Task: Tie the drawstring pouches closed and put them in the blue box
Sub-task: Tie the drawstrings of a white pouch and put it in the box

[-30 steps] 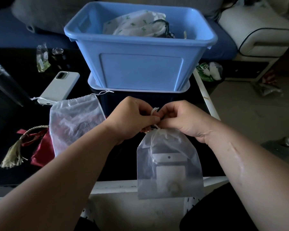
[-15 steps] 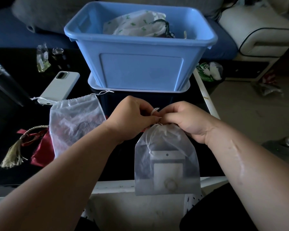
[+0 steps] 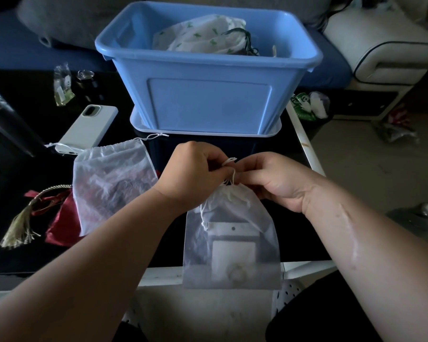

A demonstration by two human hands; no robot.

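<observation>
A sheer white drawstring pouch with a pale boxed item inside hangs over the table's front edge. My left hand and my right hand meet at its gathered neck, and each pinches the white drawstring that loops up between them. A second sheer pouch lies flat on the table to the left, its cord trailing. Under it lies a red pouch with a gold tassel. Beyond my hands stands the blue box, holding a white pouch with green print.
A white phone lies left of the box on the black table. A small clear packet and a little jar sit further back. A white sofa arm is at the right, with litter on the floor.
The pouch has shifted slightly left and up while both hands work the drawstring at its neck, and the neck now looks more tightly gathered.
</observation>
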